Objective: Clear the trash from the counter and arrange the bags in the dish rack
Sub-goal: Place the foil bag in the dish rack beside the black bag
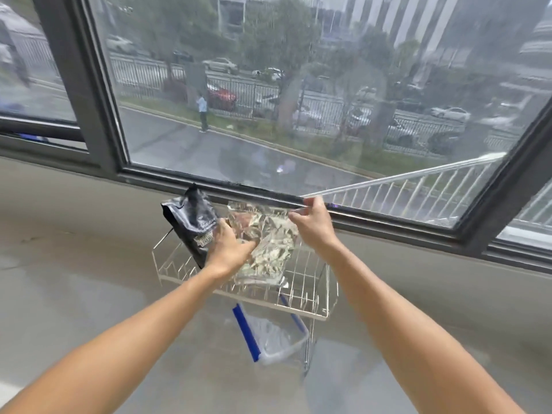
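Standing a clear bag of pale dried contents (268,246) upright in the wire dish rack (310,297) appeared to be the step in hand. The bag's upper right corner was pinched by the right hand (312,227), apparently to keep the limp film stretched tall so it could drop between the tines rather than slump. The left hand (231,249) was laid against the bag's left face with fingers curled onto it, and it also touched the black foil pouch (194,222) just beside; this was judged to steady both so neither tipped. The pouch was leaning in the rack's left part, tilted toward upper left of the frame, its crumpled top near the window frame (263,191).

The rack was at centre frame on the grey desk (89,279), close under the window. A clear zip bag with a blue strip (268,339) was lying flat at lower centre, touching the rack's near edge, not yet racked. No loose trash could be made out on the desk.
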